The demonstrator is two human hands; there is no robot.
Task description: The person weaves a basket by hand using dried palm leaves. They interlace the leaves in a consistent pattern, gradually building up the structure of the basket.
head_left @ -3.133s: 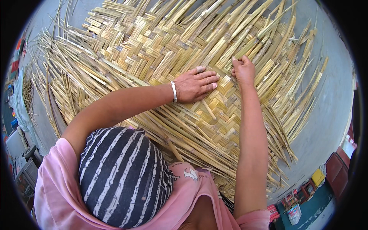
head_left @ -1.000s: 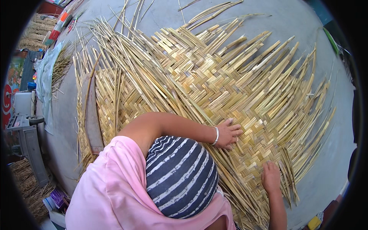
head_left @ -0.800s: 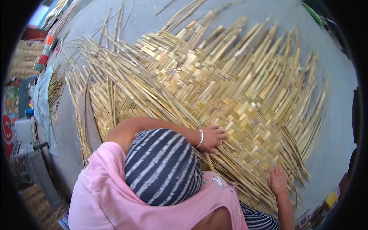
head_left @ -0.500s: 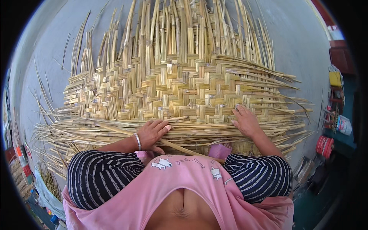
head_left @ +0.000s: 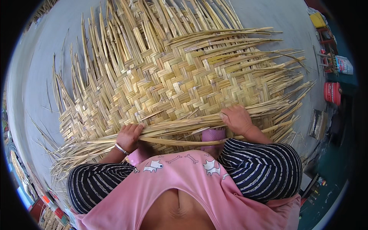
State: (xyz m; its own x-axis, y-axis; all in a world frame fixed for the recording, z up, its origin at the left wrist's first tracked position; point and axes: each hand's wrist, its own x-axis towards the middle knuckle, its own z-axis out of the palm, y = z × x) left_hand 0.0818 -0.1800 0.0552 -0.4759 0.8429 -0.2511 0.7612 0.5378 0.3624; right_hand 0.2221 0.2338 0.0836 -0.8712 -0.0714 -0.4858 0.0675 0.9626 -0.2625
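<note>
A half-woven mat of flat split reed strips spreads in front of me, with a zigzag weave and loose ends fanning out at the far side and right. Along its near edge lies a long bundle of loose strips. My left hand, with a bracelet at the wrist, curls over the bundle's left part and grips it. Farther right, my right hand has its fingers folded onto the same bundle. A single long strip bows out just below the bundle. The undersides of both hands are hidden.
Grey floor surrounds the mat. To the right stand a red round container, a white package and a yellow item. My bent knees flank the near edge, and pink mesh slippers show between them.
The view has turned, so the mat now slants. Both hands, flatter before, have curled onto the strips. My left hand sits farther left along the bundle, leaving a wider gap between the hands.
</note>
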